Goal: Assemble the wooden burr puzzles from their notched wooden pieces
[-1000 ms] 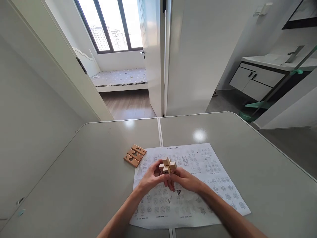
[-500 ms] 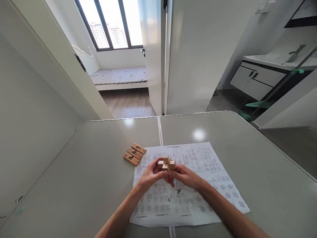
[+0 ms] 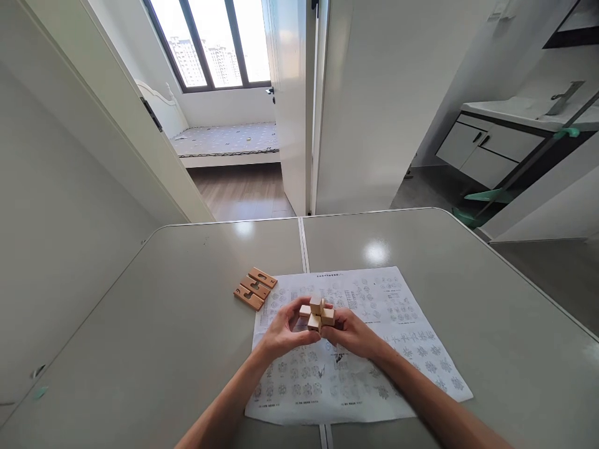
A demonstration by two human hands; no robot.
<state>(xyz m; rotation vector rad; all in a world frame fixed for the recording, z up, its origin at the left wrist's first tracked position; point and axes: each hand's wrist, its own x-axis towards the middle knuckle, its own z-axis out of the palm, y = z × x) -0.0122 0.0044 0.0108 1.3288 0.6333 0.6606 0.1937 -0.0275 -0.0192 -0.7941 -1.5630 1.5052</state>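
Observation:
A pale wooden burr puzzle [image 3: 315, 313] of interlocking blocks is held just above a printed sheet [image 3: 365, 386]. My left hand [image 3: 289, 329] grips it from the left, thumb along the near side and fingers curled behind. From the right, my right hand [image 3: 349, 330] closes on it, its thumb near the lower front block. One block stands up at the top, and others stick out to the sides and front. Some fingertips are hidden behind the puzzle. The sheet carries rows of small line diagrams and printed text.
Several brown wooden pieces with cut-out slots [image 3: 255, 288] lie at the sheet's upper left corner, partly over its edge. The grey table [image 3: 187, 324] has a seam down its middle. Beyond it stand an open door [image 3: 292, 106], a bed [image 3: 229, 140] and a washbasin cabinet [image 3: 491, 146].
The puzzle has tilted and turned slightly between my hands and shifted a little to the right. Both hands keep their hold, with the fingers slightly adjusted.

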